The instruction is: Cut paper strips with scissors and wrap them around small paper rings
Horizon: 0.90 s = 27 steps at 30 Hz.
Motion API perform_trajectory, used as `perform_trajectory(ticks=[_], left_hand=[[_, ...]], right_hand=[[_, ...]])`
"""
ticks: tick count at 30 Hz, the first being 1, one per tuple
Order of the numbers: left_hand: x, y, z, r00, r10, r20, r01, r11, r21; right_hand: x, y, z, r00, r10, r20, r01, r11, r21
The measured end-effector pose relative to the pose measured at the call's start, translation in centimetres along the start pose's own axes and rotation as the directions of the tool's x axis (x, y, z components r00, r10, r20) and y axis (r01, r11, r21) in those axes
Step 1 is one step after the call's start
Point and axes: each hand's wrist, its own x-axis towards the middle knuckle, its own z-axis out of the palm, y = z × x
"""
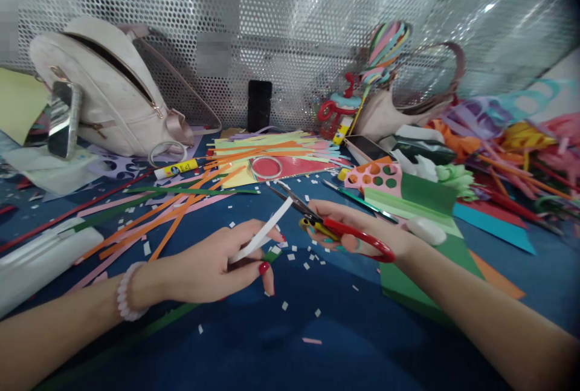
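Observation:
My left hand (pixel 217 267) pinches a narrow white paper strip (pixel 267 231) that slants up to the right. My right hand (pixel 357 228) holds red-handled scissors (pixel 344 232) with the blades open and pointing up-left; the strip's upper end lies between or just beside the blades. Several tiny white paper squares (pixel 290 256) are scattered on the blue table cover (pixel 317 324) under both hands. A bead bracelet (pixel 123 291) sits on my left wrist.
Orange, pink and green paper strips (pixel 172 213) fan out at centre left. A glue stick (pixel 176 168), a beige bag (pixel 104 86), a black phone (pixel 260 105), a tape ring (pixel 266 167), green paper sheets (pixel 426 258) and a heap of coloured scraps (pixel 512 143) surround the hands. A perforated metal wall (pixel 290 28) stands behind.

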Motion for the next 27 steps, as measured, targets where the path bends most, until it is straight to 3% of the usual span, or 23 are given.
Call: perform_trajectory(ticks=[4, 9, 18, 22, 24, 26, 27], left_hand=[[0.0, -0.1, 0.1, 1.000, 0.021, -0.008, -0.021, 1.000, 0.002], [0.0, -0.1, 0.1, 1.000, 0.009, -0.001, -0.009, 1.000, -0.004], [0.0, -0.3, 0.0, 0.999, -0.020, -0.026, 0.019, 0.998, -0.055], [0.0, -0.4, 0.0, 0.998, 0.010, -0.055, -0.009, 1.000, 0.025], [0.0, -0.5, 0.0, 0.998, 0.029, -0.052, -0.026, 0.998, 0.063], [0.1, -0.5, 0.0, 0.997, 0.028, -0.071, -0.024, 0.998, 0.054], [0.1, -0.6, 0.0, 0.995, 0.027, -0.095, -0.024, 0.999, 0.031]], right_hand=[[0.1, -0.4, 0.1, 0.992, 0.022, 0.126, -0.030, 0.998, 0.062], [0.2, -0.4, 0.1, 0.991, 0.052, 0.125, -0.061, 0.996, 0.068], [0.9, 1.5, -0.5, 0.993, -0.010, 0.122, 0.001, 0.998, 0.070], [0.9, 0.8, -0.9, 0.996, -0.091, 0.014, 0.090, 0.994, 0.064], [0.8, 0.3, -1.5, 0.987, -0.138, -0.077, 0.135, 0.990, -0.046], [0.7, 0.1, -2.5, 0.984, -0.123, -0.129, 0.075, 0.942, -0.328], [0.7, 0.1, -2.9, 0.986, -0.090, -0.143, 0.007, 0.868, -0.496]])
